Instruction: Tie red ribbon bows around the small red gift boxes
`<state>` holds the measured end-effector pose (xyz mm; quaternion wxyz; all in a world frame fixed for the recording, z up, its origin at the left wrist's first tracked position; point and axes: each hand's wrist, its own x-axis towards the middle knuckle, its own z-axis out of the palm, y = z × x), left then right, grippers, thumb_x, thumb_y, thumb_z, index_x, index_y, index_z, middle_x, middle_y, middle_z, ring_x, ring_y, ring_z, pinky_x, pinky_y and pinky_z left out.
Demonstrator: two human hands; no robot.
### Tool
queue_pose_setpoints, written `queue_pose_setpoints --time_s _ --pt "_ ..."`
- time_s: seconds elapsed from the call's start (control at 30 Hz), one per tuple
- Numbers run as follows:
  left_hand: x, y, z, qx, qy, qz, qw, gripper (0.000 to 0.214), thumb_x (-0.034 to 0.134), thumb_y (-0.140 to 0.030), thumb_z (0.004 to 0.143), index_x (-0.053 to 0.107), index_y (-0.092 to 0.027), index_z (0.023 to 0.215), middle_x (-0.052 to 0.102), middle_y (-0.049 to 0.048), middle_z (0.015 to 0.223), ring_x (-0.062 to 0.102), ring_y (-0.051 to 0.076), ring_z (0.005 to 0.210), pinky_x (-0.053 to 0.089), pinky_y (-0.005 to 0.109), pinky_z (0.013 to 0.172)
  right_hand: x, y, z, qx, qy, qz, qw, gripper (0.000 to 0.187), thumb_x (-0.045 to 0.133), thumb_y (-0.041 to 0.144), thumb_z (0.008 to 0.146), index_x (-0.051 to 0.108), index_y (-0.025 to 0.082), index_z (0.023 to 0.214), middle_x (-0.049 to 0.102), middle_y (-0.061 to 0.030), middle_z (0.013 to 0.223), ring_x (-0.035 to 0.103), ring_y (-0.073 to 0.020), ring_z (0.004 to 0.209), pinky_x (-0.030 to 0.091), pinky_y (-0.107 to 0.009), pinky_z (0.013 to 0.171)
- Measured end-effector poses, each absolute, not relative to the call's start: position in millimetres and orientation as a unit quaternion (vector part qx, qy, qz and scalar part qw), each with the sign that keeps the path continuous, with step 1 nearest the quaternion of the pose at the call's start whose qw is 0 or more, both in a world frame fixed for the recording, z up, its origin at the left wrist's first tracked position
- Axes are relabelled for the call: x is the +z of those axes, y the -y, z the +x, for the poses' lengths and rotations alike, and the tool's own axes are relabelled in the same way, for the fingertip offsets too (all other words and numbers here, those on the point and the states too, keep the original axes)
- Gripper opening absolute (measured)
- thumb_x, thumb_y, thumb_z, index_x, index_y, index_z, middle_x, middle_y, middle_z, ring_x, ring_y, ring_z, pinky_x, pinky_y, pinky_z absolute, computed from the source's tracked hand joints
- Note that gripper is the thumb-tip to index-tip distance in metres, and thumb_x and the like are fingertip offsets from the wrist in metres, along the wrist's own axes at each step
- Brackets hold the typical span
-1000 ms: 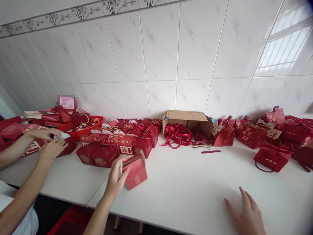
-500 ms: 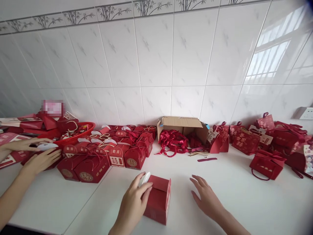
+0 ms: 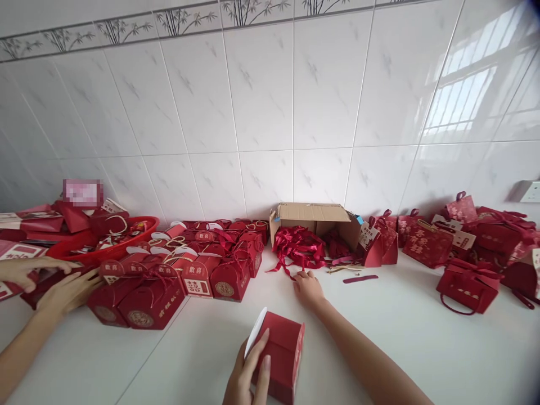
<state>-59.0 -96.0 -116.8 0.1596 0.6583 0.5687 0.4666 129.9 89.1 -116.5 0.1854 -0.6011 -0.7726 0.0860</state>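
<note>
My left hand [image 3: 248, 371] grips the left side of a red gift box [image 3: 280, 349] at the front of the table. A white rounded flap stands up on that side of the box. My right hand [image 3: 309, 288] is stretched out to the heap of red satin ribbons [image 3: 299, 246], which spills from an open cardboard box [image 3: 312, 212]. Its fingertips are closed on a loose end of red ribbon at the near edge of the heap.
Rows of red gift boxes [image 3: 152, 301] stand left of centre. Another person's hands [image 3: 63, 292] hold a red box beside a red basin [image 3: 147, 228]. Small red bags [image 3: 428, 243] fill the right back; a dark red strip [image 3: 360, 279] lies on the table.
My right hand has moved forward and left, from beside the box to the ribbons. My left hand and the gift box have shifted slightly right and nearer in the picture.
</note>
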Motion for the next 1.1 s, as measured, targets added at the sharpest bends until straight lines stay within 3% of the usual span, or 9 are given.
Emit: queue_pose_setpoints --time_s 0.27,0.43,0.53,0.67,0.73,0.8,0.87,1.0,1.1 --pt "-106.0 97.0 -63.3 0.435 -0.564 0.665 0.225 0.04 0.049 -0.038 0.088 0.056 -0.029 0.127 0.057 0.0066 0.132 0.052 0.026 0.123 0.047 0.039 0.1 -123.1 6.7 197.6 0.115 0.8 -0.559 0.186 0.035 0.045 0.028 0.089 0.063 0.033 0.119 0.053 -0.0058 0.134 0.043 -0.0284 0.126 0.038 -0.045 0.1" --pt "-102.7 99.1 -60.5 0.433 -0.571 0.654 0.24 0.041 0.046 -0.04 0.089 0.054 -0.028 0.128 0.057 0.0067 0.132 0.051 0.025 0.123 0.049 0.038 0.096 -125.8 67.2 256.0 0.221 0.777 -0.549 0.215 0.032 0.051 0.043 0.086 0.07 0.031 0.108 0.047 -0.0055 0.141 0.031 -0.0329 0.136 0.038 -0.052 0.101" --pt "-101.8 99.5 -60.7 0.428 -0.573 0.656 0.24 0.04 0.047 -0.041 0.089 0.055 -0.029 0.126 0.057 0.0064 0.131 0.055 0.026 0.118 0.054 0.036 0.087 -125.6 84.4 286.7 0.22 0.76 -0.572 0.216 0.038 0.044 0.048 0.089 0.075 0.026 0.085 0.054 -0.0071 0.134 0.039 -0.0315 0.131 0.043 -0.05 0.096" --pt "-102.0 99.9 -60.7 0.43 -0.562 0.666 0.234 0.04 0.046 -0.04 0.089 0.054 -0.03 0.127 0.057 0.0055 0.132 0.053 0.025 0.121 0.056 0.031 0.081 -124.3 79.2 305.4 0.113 0.726 -0.626 0.261 0.044 0.046 0.047 0.088 0.068 0.023 0.058 0.067 -0.0069 0.114 0.056 -0.0305 0.114 0.041 -0.052 0.096" --pt "-101.3 101.1 -58.8 0.424 -0.561 0.671 0.236 0.04 0.045 -0.039 0.09 0.054 -0.029 0.128 0.057 0.0058 0.131 0.053 0.024 0.121 0.056 0.03 0.08 -122.6 66.0 300.3 0.076 0.705 -0.64 0.298 0.037 0.048 0.044 0.087 0.07 0.023 0.067 0.067 -0.0067 0.113 0.058 -0.029 0.109 0.042 -0.049 0.094" --pt "-99.5 102.8 -55.2 0.414 -0.564 0.676 0.232 0.039 0.044 -0.039 0.091 0.053 -0.029 0.128 0.057 0.0061 0.131 0.053 0.024 0.12 0.055 0.031 0.084 -121.5 48.3 287.6 0.077 0.694 -0.643 0.316 0.025 0.053 0.038 0.085 0.072 0.023 0.092 0.065 -0.0082 0.117 0.058 -0.0283 0.107 0.047 -0.044 0.089" --pt "-97.0 104.3 -50.0 0.405 -0.568 0.683 0.218 0.039 0.044 -0.039 0.091 0.054 -0.028 0.127 0.058 0.0069 0.128 0.054 0.024 0.118 0.052 0.034 0.09 -122.2 30.2 272.6 0.082 0.695 -0.643 0.311 0.031 0.059 0.031 0.08 0.068 0.022 0.108 0.064 -0.0103 0.118 0.058 -0.03 0.105 0.048 -0.043 0.084" --pt "-90.9 104.2 -38.6 0.392 -0.575 0.699 0.166 0.039 0.044 -0.038 0.09 0.056 -0.024 0.124 0.055 0.0095 0.128 0.055 0.024 0.117 0.051 0.036 0.093 -122.1 10.7 254.8 0.094 0.694 -0.64 0.317 0.021 0.053 0.02 0.082 0.073 0.019 0.081 0.07 -0.0106 0.093 0.062 -0.0285 0.09 0.049 -0.039 0.075" --pt "-86.1 100.9 -34.4 0.379 -0.573 0.717 0.115 0.037 0.043 -0.034 0.09 0.058 -0.023 0.123 0.05 0.0103 0.131 0.053 0.025 0.119 0.051 0.037 0.093 -109.7 22.0 252.8 0.092 0.687 -0.625 0.359 0.021 0.051 0.022 0.085 0.071 0.018 0.082 0.069 -0.0099 0.091 0.063 -0.0245 0.085 0.05 -0.036 0.075"
